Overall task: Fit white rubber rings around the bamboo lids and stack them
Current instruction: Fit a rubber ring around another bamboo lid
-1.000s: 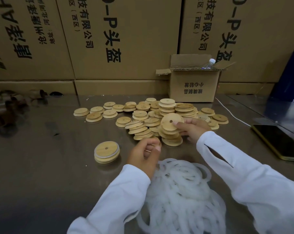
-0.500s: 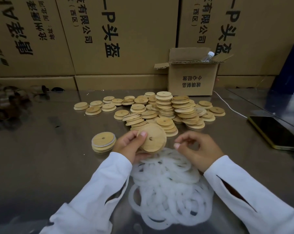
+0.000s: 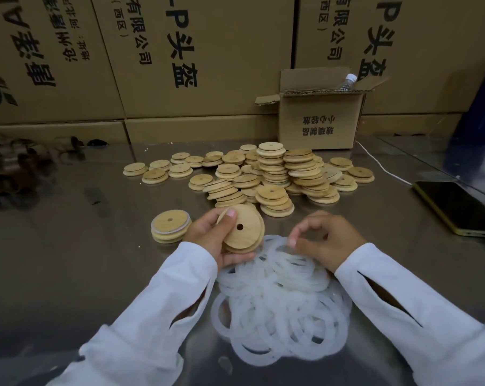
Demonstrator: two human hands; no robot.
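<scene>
- Bamboo lid (image 3: 245,231), tilted, gripped by the left hand (image 3: 209,239) over the near middle of the surface (image 3: 68,260).
- Right hand (image 3: 329,242) is curled, its thumb and forefinger pinching a white rubber ring (image 3: 280,250) atop the ring heap (image 3: 280,316) by the near edge.
- Ringed stack (image 3: 170,227) sits just left of the left hand.
- Loose lids (image 3: 273,174) are piled toward the far edge.
- Phone (image 3: 455,207) lies at the right edge.

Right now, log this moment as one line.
left hand: holds bamboo lid | right hand: pinches white ring atop ring pile | ringed lids: stacked left of hands | bare lids: heaped behind
</scene>
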